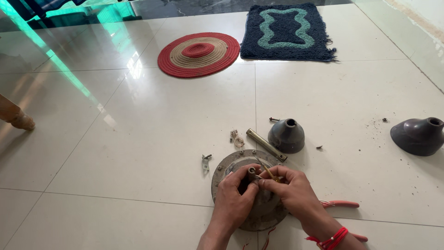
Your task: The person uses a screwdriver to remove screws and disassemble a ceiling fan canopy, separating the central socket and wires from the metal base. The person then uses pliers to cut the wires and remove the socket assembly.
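A round grey metal motor housing (225, 163) lies on the tiled floor near the bottom centre. My left hand (233, 199) rests on top of it, fingers pinched around its short central shaft (251, 171). My right hand (291, 187), with red thread at the wrist, holds a thin yellowish tool (264, 167) whose tip meets the shaft. Both hands cover most of the housing's middle.
A brass rod (265, 144), a small metal bracket (206, 161), a wire clip (236, 137) and a screw (274, 119) lie around the housing. Two dark grey cone covers (286, 135) (418, 135) sit to the right. Red-handled pliers (340, 204) lie beside my right wrist. Two mats lie farther off.
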`<state>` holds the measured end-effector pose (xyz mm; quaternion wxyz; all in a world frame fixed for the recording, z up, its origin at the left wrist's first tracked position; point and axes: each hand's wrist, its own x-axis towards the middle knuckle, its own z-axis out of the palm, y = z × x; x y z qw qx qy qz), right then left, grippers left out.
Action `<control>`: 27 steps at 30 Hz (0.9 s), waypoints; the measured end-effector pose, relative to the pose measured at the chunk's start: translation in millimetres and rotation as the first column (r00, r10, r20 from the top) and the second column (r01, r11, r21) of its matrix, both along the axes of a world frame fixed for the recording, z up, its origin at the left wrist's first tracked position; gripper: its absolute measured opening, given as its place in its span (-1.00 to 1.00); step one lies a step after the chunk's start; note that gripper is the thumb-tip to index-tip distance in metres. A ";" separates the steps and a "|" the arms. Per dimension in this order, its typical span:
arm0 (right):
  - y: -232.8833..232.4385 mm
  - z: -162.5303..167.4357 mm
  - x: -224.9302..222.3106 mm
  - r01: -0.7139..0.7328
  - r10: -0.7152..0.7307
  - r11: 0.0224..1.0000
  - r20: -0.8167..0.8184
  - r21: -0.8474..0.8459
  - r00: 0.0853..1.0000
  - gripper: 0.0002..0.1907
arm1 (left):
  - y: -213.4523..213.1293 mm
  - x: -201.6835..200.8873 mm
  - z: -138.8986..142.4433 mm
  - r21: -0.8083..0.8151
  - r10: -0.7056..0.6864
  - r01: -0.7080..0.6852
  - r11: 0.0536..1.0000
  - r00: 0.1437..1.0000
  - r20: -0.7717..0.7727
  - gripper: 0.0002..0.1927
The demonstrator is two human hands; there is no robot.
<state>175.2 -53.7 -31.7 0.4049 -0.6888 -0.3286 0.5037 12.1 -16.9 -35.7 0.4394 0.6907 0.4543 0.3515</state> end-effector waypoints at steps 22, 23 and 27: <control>2.6 12.1 8.1 -0.207 0.186 0.976 0.225 0.072 0.956 -0.82 | -2.8 5.8 3.2 -0.005 0.058 -0.059 0.998 0.998 -0.025 -0.74; 2.3 12.5 7.7 -0.195 0.177 0.977 0.190 0.082 0.966 -0.82 | -1.9 6.1 3.7 -0.020 0.058 -0.059 0.998 0.998 -0.024 -0.74; 1.6 15.0 3.3 -0.170 0.160 0.978 0.093 0.121 0.983 -0.71 | -0.7 6.4 5.3 0.026 0.037 -0.037 0.999 0.999 -0.005 -0.76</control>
